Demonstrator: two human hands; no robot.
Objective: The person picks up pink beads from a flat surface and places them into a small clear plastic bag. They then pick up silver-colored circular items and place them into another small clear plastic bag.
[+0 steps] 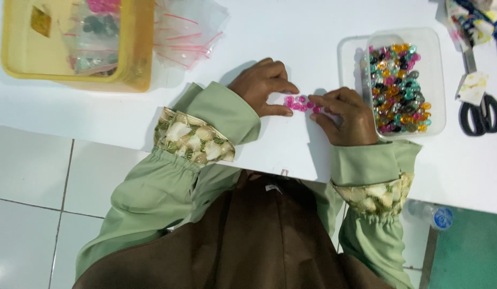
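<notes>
Pink beads (301, 103) sat bright on the white table (291, 32), right between the left hand (263, 85) and the right hand (345, 115). Both sleeves (216, 109) were pale green, and each cuff (192, 138) carried a cream-and-green leaf print. A brown cloth (259, 235) hung below them. The clear tub (406, 80) was a jumble of orange, pink, teal, black and see-through beads. The tray (133, 53) up top was yellow, and its clear bags (187, 32) had red strips along the seal. The scissors (481, 109) had black handles. The floor tiles (40, 176) were white, with a green patch (467, 251) and a blue bottle cap (443, 218) beside it.
</notes>
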